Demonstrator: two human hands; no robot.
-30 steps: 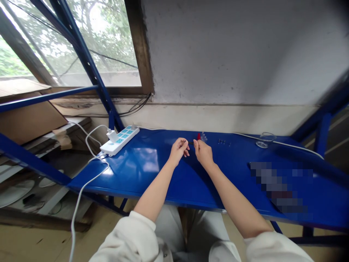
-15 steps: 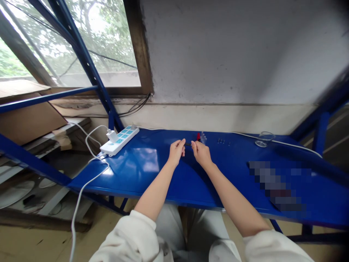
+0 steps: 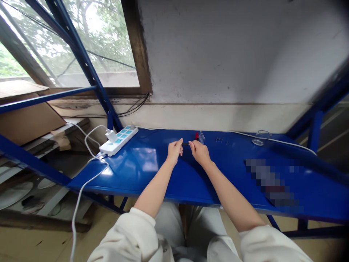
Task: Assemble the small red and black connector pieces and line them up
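The left hand [image 3: 174,150] and right hand [image 3: 201,153] are near each other over the back half of the bench [image 3: 191,185], a thin dark rod [image 3: 185,144] spanning the gap between them. The left hand is nearly closed, thumb and fingers pinching one end; the right is curled around the other. Just behind the right hand, towards the back edge, sit a red piece [image 3: 196,135] and a clear plastic piece [image 3: 201,137]. A white power strip [image 3: 110,148] lies by the back left corner, a clear round container [image 3: 257,142] towards the back right corner
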